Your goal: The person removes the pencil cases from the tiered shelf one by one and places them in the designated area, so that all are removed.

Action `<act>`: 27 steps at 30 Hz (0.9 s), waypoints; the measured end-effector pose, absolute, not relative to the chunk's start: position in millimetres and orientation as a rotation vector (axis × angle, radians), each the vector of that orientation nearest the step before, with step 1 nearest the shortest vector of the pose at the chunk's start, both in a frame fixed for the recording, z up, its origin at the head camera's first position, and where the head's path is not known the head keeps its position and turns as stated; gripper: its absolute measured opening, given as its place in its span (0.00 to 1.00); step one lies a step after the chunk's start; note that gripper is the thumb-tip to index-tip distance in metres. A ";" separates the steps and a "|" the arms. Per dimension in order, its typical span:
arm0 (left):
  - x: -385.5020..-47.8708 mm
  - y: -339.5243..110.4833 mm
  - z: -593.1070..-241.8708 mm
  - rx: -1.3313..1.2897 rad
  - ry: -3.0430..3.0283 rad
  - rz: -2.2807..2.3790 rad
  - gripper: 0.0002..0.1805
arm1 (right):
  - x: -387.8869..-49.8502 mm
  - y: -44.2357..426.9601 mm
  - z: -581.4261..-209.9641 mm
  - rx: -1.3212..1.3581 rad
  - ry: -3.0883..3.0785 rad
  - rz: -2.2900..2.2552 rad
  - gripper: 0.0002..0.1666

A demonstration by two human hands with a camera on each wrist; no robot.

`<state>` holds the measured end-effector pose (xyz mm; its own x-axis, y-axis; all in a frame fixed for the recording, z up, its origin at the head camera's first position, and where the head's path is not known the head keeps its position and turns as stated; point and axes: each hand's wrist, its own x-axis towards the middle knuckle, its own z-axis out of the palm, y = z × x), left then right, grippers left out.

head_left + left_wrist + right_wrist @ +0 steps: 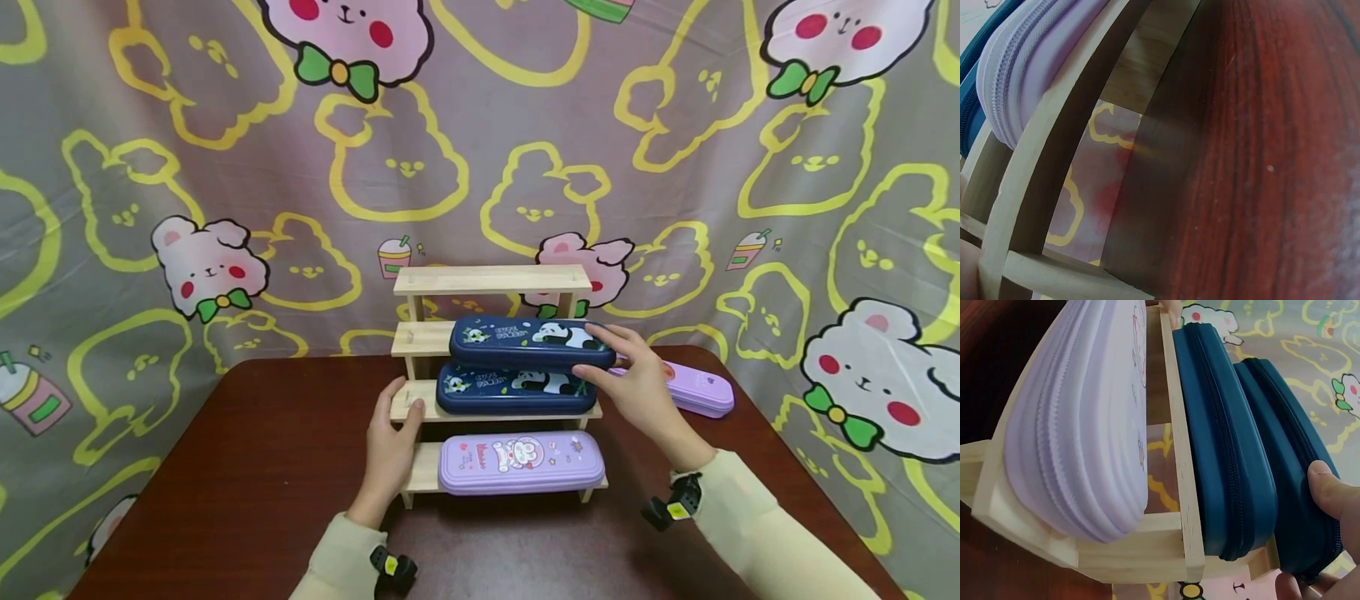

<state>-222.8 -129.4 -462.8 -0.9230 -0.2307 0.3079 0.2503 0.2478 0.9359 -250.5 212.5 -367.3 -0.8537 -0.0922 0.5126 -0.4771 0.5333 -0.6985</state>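
Observation:
My right hand (637,383) pinches the right end of the upper navy panda case (532,340), which lies at the third tier of a wooden stepped rack (491,281). In the right wrist view, thumb and fingers grip that case (1291,469) near its zipper. A second navy panda case (517,390) lies on the tier below, beside it in the right wrist view (1229,450). On the lowest tier rests a lilac case (521,462). My left hand (392,442) holds the rack's left side at the second tier, thumb and fingers spread on the board's end.
Another lilac case (697,389) lies on the dark red table (285,450), right of the rack and partly behind my right hand. The top tier bears nothing. A cartoon-patterned curtain (465,125) hangs behind and at both sides.

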 end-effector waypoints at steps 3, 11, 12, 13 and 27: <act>-223.0 -129.3 -462.6 -0.021 -2.142 -1.719 0.27 | -247.5 216.8 -368.1 0.454 -2.360 1.261 0.36; -222.2 -129.3 -462.8 -0.029 -2.141 -1.728 0.28 | -239.6 230.7 -369.5 0.426 -2.376 1.251 0.36; -222.2 -129.3 -462.8 -0.030 -2.141 -1.727 0.28 | -238.2 232.2 -369.4 0.421 -2.379 1.253 0.36; -222.1 -129.4 -462.9 -0.029 -2.142 -1.724 0.28 | -236.9 233.7 -369.5 0.412 -2.386 1.252 0.36; -222.6 -129.0 -463.5 -0.017 -2.138 -1.725 0.28 | -223.8 253.7 -375.8 0.341 -2.367 1.319 0.34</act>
